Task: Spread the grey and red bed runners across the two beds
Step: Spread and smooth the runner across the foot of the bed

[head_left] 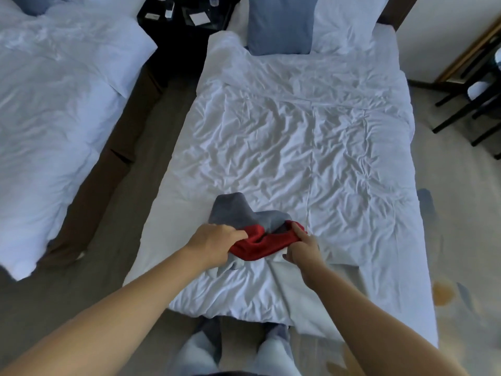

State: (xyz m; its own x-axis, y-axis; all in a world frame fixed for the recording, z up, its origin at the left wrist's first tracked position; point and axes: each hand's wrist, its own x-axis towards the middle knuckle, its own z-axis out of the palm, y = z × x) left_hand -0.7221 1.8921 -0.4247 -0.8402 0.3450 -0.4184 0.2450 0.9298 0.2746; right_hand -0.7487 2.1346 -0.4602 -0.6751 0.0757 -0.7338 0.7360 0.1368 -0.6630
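A bunched runner (253, 229) at the near end of the crumpled white bed (298, 147)
The left hand (214, 242) and right hand (303, 251) gripped its red folds, fingers curled; a second bed (54, 104) lay left, a dark nightstand (187, 12) between them, far.

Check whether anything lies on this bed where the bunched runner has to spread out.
Nothing visible does. The left hand and right hand grip the runner near the foot; the white duvet beside it lies bare, and the blue cushion sits up at the head.
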